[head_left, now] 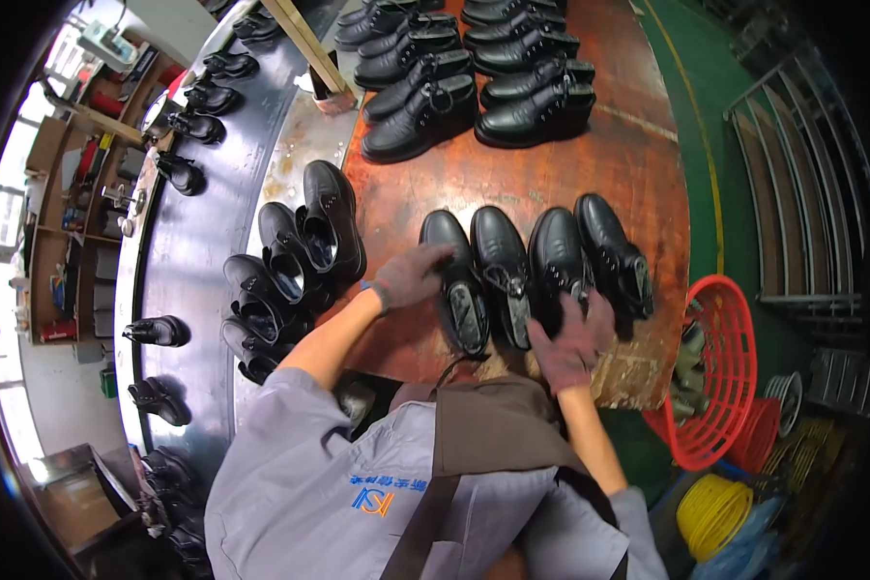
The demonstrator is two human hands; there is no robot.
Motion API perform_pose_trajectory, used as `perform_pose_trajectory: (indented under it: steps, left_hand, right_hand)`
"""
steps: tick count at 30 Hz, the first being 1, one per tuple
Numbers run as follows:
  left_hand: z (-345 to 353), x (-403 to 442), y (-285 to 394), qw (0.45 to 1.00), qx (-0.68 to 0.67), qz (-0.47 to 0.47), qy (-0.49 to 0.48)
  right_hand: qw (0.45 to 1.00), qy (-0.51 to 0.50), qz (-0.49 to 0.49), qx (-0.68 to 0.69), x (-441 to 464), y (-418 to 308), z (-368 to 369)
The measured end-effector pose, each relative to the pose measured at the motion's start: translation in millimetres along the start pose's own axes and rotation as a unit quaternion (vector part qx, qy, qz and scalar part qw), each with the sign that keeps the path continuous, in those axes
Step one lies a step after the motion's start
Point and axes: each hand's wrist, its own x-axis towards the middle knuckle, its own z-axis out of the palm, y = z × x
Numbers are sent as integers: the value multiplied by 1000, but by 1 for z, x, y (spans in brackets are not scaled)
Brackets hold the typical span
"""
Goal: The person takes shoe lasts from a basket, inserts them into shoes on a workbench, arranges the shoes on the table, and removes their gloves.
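Observation:
Four black leather shoes stand in a row on the reddish-brown table, toes pointing away from me. My left hand [414, 277], in a dark maroon glove, reaches against the side of the leftmost shoe [445, 235], fingers stretched out. Beside that one is a second, laced shoe [498, 237]. My right hand [575, 343], gloved the same way, lies over the heel end of the third shoe [557, 242] with thumb and fingers apart, hiding its opening. The fourth shoe [604, 227] stands to the right, angled slightly.
Rows of black shoes [420, 121] fill the table's far end. More shoes [280, 246] stand left of my arm, near a dark conveyor belt [203, 280] carrying spaced shoes. A red basket [735, 377] is at the right edge, with a yellow coil [713, 517] below and a metal rack [793, 184] beyond.

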Motion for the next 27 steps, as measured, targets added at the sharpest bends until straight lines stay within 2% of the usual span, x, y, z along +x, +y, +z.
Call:
perform_pose_trajectory:
  steps: [1, 4, 8, 9, 12, 13, 15, 16, 18, 22, 23, 27]
  left_hand:
    - [-6, 0, -2, 994, 98, 13, -42]
    - [-5, 18, 2, 942, 297, 110, -114]
    - [-19, 68, 36, 883, 377, 155, -234]
    - [-18, 69, 33, 890, 359, 163, -230]
    - [0, 64, 22, 909, 320, 194, -183]
    - [15, 62, 11, 918, 297, 212, -156]
    - [20, 47, 37, 923, 305, 178, -152]
    - [27, 39, 48, 926, 310, 151, -151]
    - [97, 30, 13, 941, 279, 193, 0]
    - [98, 14, 68, 986, 136, 96, 24]
    - [97, 15, 75, 984, 156, 81, 11]
    - [122, 20, 85, 986, 159, 36, 25]
  right_hand:
    - [996, 1, 69, -51, -9, 8, 2]
    - [989, -45, 144, -9, -17, 34, 36]
    - [990, -24, 141, -12, 12, 54, 31]
    - [990, -22, 126, -64, 25, 52, 16]
    - [993, -19, 76, 84, 47, 98, 5]
    - [994, -42, 105, 2, 53, 89, -2]
    - [970, -85, 160, -163, 65, 70, -26]
    - [969, -102, 166, -152, 68, 75, -20]
    - [963, -140, 188, -131, 69, 94, -3]
    - [963, -192, 111, -154, 95, 117, -10]
    - [966, -189, 76, -158, 100, 123, -9]
    - [967, -197, 41, -157, 132, 129, -9]
